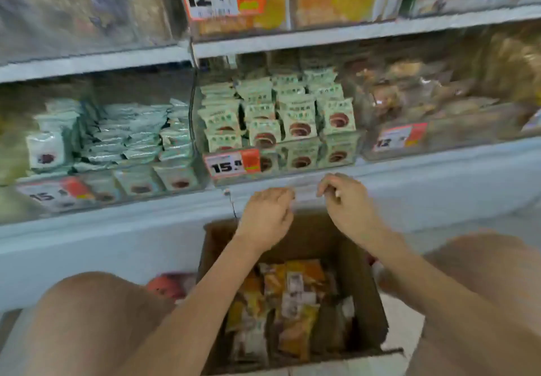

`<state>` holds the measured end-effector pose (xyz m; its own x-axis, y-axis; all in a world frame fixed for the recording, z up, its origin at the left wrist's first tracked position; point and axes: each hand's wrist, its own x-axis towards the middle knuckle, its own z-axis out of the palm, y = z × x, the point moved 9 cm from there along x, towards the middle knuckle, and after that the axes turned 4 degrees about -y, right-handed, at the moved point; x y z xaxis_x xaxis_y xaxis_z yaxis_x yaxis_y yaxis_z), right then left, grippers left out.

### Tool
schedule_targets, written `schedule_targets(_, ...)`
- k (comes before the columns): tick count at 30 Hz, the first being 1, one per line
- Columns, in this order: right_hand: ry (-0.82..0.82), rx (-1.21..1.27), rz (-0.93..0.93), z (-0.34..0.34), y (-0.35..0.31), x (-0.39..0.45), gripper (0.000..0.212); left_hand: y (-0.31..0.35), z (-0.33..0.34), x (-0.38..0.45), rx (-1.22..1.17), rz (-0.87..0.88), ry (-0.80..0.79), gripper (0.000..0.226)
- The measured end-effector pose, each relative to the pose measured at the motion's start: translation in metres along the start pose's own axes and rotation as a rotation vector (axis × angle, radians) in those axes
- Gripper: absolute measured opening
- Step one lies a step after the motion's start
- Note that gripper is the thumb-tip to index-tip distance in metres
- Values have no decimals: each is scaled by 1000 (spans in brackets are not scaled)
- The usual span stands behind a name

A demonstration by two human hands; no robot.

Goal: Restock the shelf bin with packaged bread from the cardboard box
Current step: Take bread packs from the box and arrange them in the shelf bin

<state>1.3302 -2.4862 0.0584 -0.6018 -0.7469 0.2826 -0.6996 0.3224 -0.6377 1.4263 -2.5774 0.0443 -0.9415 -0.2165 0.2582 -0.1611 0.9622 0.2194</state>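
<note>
An open cardboard box point(367, 287) stands on the floor between my knees. It holds several orange and yellow bread packets point(289, 302). Above it, a clear shelf bin point(295, 167) with a "15" price tag is packed with green bread packets point(298, 118) standing in rows. My left hand point(268, 217) and my right hand point(347, 203) hover over the box's far edge, just below the bin's front. Their fingers are loosely curled and neither hand holds anything.
A neighbouring bin point(96, 188) on the left holds pale packets. Another bin point(439, 138) on the right holds brown pastries. An upper shelf point(322, 36) carries orange packs. My bare knees point(96, 311) flank the box. A red item point(167, 286) lies left of the box.
</note>
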Motion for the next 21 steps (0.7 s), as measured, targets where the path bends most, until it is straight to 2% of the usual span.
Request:
schedule_targets(2,-386,-84,214,74,61,-39,26,-21,61,-40,-35,-190,-216,31)
schedule_targets(4,-749,-167,341,133,99,-81,13,-40,109,-85,-95,-338,-346,22)
schedule_targets(5,-873,-219,375,154,111,-98,11,-49,129,-109,-118,-399,-389,18)
schedule_targets(8,-1130,-287,477,202,136,-137,34,-74,179,-179,-220,-626,-527,14)
schedule_targets(10,-1165,-282,555,227,153,-157,41,-84,204,-216,-290,-776,-670,16)
schedule_targets(12,-1147,-279,723,244,178,-178,58,-87,225,-234,-361,-815,-805,18)
schedule_targets(13,-1109,-253,832,254,196,-190,56,-87,233,-237,-388,-803,-847,19)
schedule_targets(16,-1001,-187,1047,277,220,-215,48,-91,246,-245,-435,-818,-834,16)
schedule_targets(18,-835,-227,1140,274,222,-216,48,-94,255,-254,-478,-874,-800,14)
schedule_targets(21,-673,17,1346,289,221,-222,61,-95,270,-266,-479,-892,-855,17)
